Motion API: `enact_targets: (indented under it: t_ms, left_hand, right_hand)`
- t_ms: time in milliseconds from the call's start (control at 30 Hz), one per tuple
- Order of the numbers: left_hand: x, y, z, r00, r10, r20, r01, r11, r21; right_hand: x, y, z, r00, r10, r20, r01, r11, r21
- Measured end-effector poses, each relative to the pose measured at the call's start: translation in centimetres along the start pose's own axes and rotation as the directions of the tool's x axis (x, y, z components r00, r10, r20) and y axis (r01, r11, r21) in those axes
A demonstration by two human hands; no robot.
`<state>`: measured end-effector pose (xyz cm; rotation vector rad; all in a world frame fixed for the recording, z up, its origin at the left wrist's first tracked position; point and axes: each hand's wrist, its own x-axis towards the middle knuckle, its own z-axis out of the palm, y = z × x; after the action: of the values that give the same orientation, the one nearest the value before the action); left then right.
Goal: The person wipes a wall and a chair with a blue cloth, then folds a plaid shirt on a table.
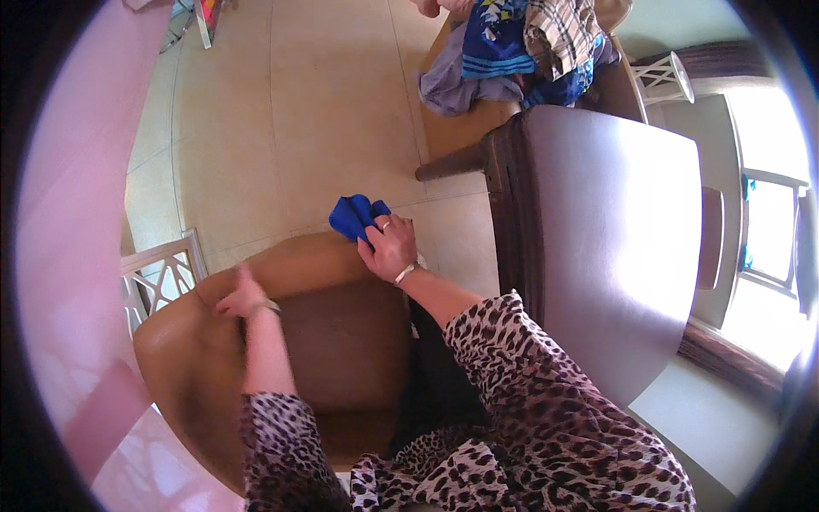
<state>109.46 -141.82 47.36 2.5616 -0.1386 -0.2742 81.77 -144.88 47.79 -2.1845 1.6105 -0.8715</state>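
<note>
floor [324, 102]: beige tiles | dark table [614, 239] | bright window [768, 230]

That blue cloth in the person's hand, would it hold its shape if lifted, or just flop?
The blue cloth would probably flop: it already bunches into soft folds under the right hand. It looks thin and small, so likely light. Pushed along the brown chair seat, it would more likely slide and crumple than roll.
</note>
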Motion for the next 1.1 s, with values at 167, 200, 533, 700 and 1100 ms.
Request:
enact_targets:
  t_ms: [167, 200, 533, 700, 1100]
  left_hand:
    - [-14.5, 2.7, -1.4, 0.133, 0.923, 0.36, -0.972, 0.192, -0.133]
    - [-14.6, 2.8, 0.7, 0.111, 0.925, 0.364, -0.938, 0.219, -0.269]
    - [-11.3, 3.4, 4.8, 0.268, 0.79, 0.552, -0.949, 0.316, 0.008]
    - [-12.7, 3.8, 4.8, 0.322, 0.787, 0.526, -0.938, 0.342, 0.062]
    - [-13.0, 3.8, 5.0, 0.296, 0.742, 0.601, -0.944, 0.323, 0.066]
  right_hand:
    - [-0.5, 0.0, 0.0, 0.999, 0.036, 0.04, -0.035, 0.999, -0.008]
    - [-0.4, -0.3, 0.1, 0.999, 0.019, 0.029, -0.019, 1.0, 0.001]
    - [1.2, 0.5, 0.5, 0.897, 0.004, 0.442, 0.028, 0.998, -0.064]
    - [11.7, 7.5, -5.1, 0.528, 0.4, 0.749, 0.509, 0.558, -0.656]
    - [-8.4, 4.1, -15.1, -0.352, 0.391, 0.851, 0.534, 0.83, -0.161]
